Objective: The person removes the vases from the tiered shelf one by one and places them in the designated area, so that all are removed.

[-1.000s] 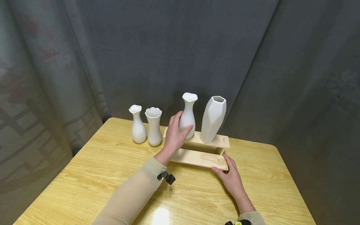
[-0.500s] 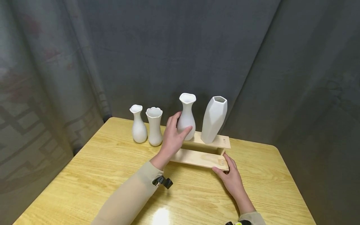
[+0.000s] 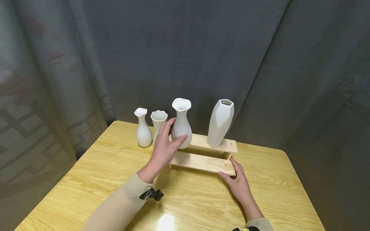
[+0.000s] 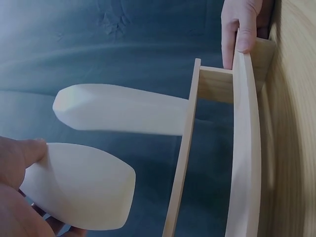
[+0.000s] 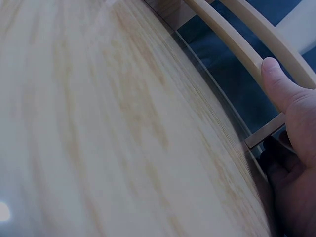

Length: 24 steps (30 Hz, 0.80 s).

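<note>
My left hand point(image 3: 163, 149) grips a white vase with a wavy flared rim point(image 3: 182, 126) around its rounded body. In the left wrist view the base of this vase point(image 4: 91, 187) hangs apart from the shelf's upper board. A two-step wooden shelf point(image 3: 196, 161) stands on the table, and my right hand point(image 3: 238, 183) holds the right end of its lower step. In the right wrist view the thumb point(image 5: 274, 74) presses the lower board's edge. A faceted white vase point(image 3: 220, 125) is on the right part of the upper step.
Left of the shelf, a smaller wavy-rimmed white vase point(image 3: 144, 131) and a scalloped-rim vase point(image 3: 158, 118) stand on the wooden table point(image 3: 190, 199). My left hand partly covers the scalloped one. Grey curtains point(image 3: 173, 57) hang behind the table.
My left hand has brought the wavy-rimmed vase off the upper step, leftward and toward me. My right hand has stayed on the shelf end.
</note>
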Tool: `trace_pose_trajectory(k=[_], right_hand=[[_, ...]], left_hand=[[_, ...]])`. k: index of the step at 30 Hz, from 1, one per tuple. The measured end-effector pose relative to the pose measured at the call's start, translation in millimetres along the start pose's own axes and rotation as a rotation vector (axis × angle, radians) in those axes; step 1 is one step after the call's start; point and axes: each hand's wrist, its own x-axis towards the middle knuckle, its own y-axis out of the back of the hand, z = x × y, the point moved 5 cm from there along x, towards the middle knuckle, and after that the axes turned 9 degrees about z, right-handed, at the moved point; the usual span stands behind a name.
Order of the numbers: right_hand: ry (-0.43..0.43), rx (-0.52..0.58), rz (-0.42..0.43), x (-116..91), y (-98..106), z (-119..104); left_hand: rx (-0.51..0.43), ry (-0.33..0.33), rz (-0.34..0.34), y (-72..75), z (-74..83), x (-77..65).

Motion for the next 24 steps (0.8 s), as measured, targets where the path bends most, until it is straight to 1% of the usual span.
trace_pose_trajectory(k=[3, 8, 14, 17, 20, 24], right_hand=[[0.001, 0.006, 0.002, 0.4, -0.7, 0.3], [0.002, 0.009, 0.003, 1.0, -1.6, -0.1], [-0.001, 0.012, 0.0, 0.9, -1.7, -0.3], [-0.001, 0.009, -0.003, 0.8, -1.2, -0.5], [0.002, 0.003, -0.005, 0.8, -0.7, -1.1], [0.008, -0.003, -0.005, 0.3, -0.1, -1.2]], left_hand=[[0.02, 0.002, -0.003, 11.0, -1.6, -3.1], [0.019, 0.014, -0.002, 30.4, -5.8, -9.0], [0.052, 0.018, 0.001, 52.6, -14.7, -18.4], [0.066, 0.024, 0.005, 61.9, -21.7, -22.5], [0.077, 0.045, 0.01, 70.0, -28.0, -25.6], [0.093, 0.063, 0.025, 78.2, -36.4, -28.7]])
